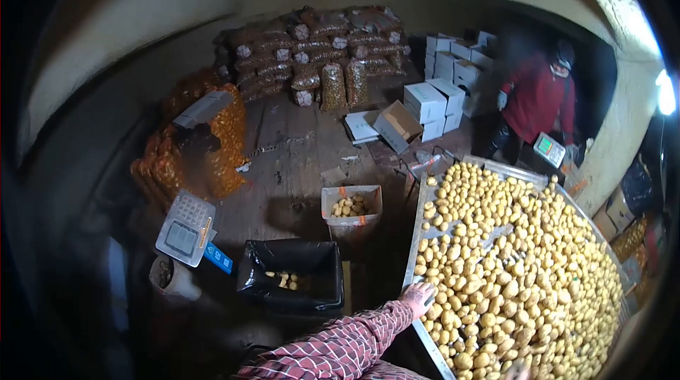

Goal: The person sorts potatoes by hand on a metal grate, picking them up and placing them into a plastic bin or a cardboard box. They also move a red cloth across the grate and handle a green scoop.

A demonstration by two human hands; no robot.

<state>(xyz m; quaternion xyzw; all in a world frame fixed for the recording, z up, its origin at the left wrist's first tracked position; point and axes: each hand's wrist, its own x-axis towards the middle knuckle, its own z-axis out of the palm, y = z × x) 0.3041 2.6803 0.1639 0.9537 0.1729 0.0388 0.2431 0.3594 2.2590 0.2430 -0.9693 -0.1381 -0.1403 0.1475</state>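
Note:
A wide metal-rimmed sorting table (416, 238) is heaped with potatoes (510, 288), mostly small and pale yellow. My left hand (418, 298) rests over the table's left rim, its fingers lying toward the nearest potatoes. A dark patch shows at its fingertips, and I see no potato held in it. Only a blurred bit of my right hand (519, 371) shows at the bottom edge, among the potatoes, with its fingers not readable. Left of the table stands a black-lined bin (290, 256) with a few potatoes at its bottom. Behind it, a white bin (351, 199) holds more potatoes.
A digital scale (185, 228) stands at left, before orange net sacks (191, 146). Stacked potato sacks (319, 47) line the back wall, near white boxes (432, 104). A co-worker in a red top (535, 100) stands beyond the table beside another scale (549, 148).

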